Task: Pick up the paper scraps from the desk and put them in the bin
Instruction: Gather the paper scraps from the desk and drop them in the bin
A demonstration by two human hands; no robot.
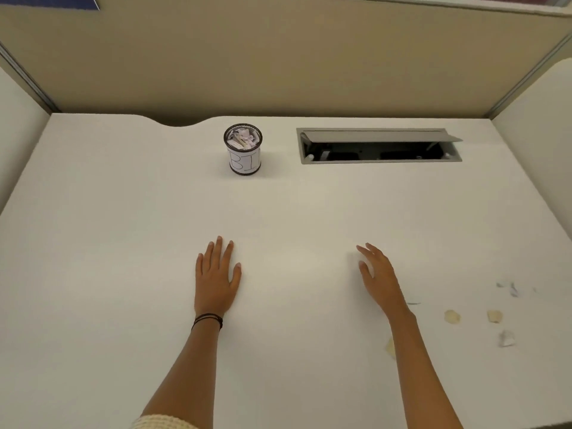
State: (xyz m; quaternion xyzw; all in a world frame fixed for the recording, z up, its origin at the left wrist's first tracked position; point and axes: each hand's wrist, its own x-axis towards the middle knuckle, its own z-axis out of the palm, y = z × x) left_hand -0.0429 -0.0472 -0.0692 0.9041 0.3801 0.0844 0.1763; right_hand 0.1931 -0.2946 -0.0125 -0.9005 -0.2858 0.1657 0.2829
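paper scraps [452, 316] lie on the near right part of the white desk [123, 243], well apart from the bin. two pale yellow ones sit side by side, a crumpled white scrap [506, 338] lies nearer the edge, and a yellowish scrap [390, 347] lies just beside the right forearm. tiny grey bits [512, 288] lie a little farther back. the small round black mesh bin [243, 150], wrapped in a white label lettered "bi", stands upright near the far edge, filled with crumpled paper. the left hand [216, 280] lies flat on the desk, fingers straight, holding nothing; thin black bands [207, 320] circle its wrist. the right hand [376, 274] is turned on its side, fingers loose and slightly spread, grasping nothing; whether it touches the desk i cannot tell. right of the bin, a grey cable hatch [377, 147] is set in the desk, its lid raised.
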